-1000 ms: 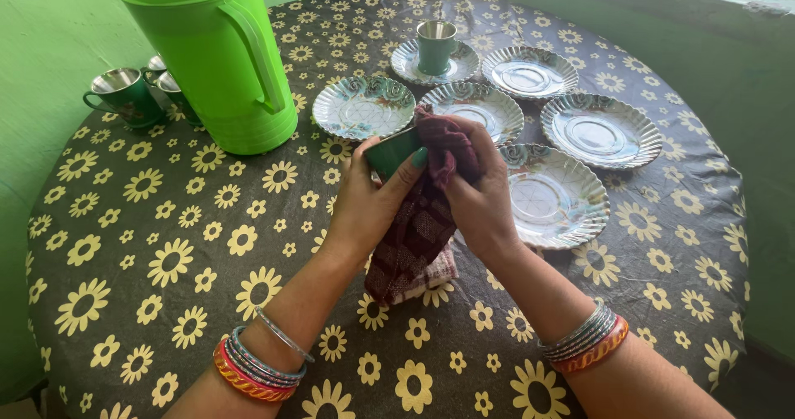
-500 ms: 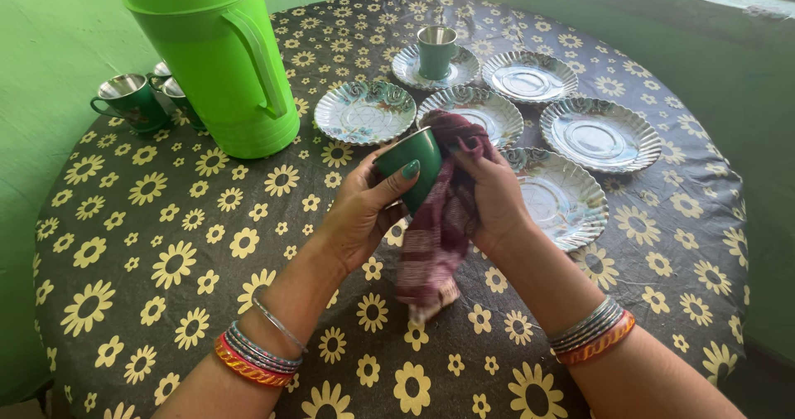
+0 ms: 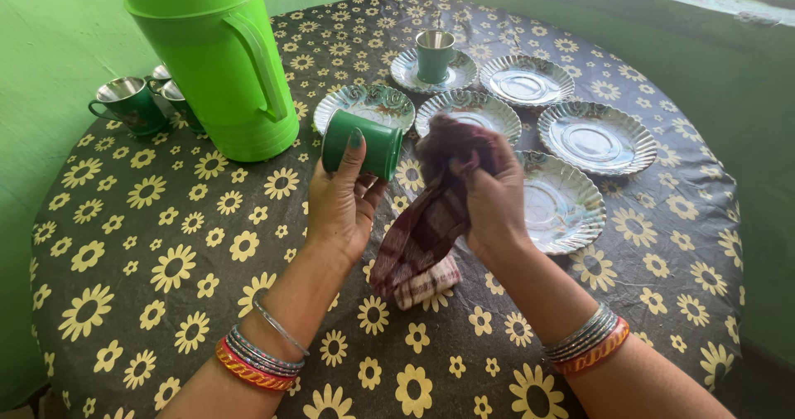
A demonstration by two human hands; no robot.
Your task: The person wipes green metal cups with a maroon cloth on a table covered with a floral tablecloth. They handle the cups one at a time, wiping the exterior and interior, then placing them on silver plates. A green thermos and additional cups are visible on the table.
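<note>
Wiping green cup [image 3: 362,145], we grip it sideways in left hand [image 3: 341,204]; right hand [image 3: 492,204] clutches maroon cloth [image 3: 431,220]. One cup on saucer [image 3: 432,53] set; five saucers bare, cups beside jug [image 3: 132,102] waiting.

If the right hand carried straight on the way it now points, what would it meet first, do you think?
Probably the silver plate just beyond the cloth that the right hand holds; the hand's height above the table is unclear, so it might pass over.

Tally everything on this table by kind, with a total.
Silver saucers: 6
Green cups: 4, one in the left hand, one on the far saucer, two beside the jug
Green jug: 1
Maroon cloth, in the right hand: 1
Total: 12
</note>
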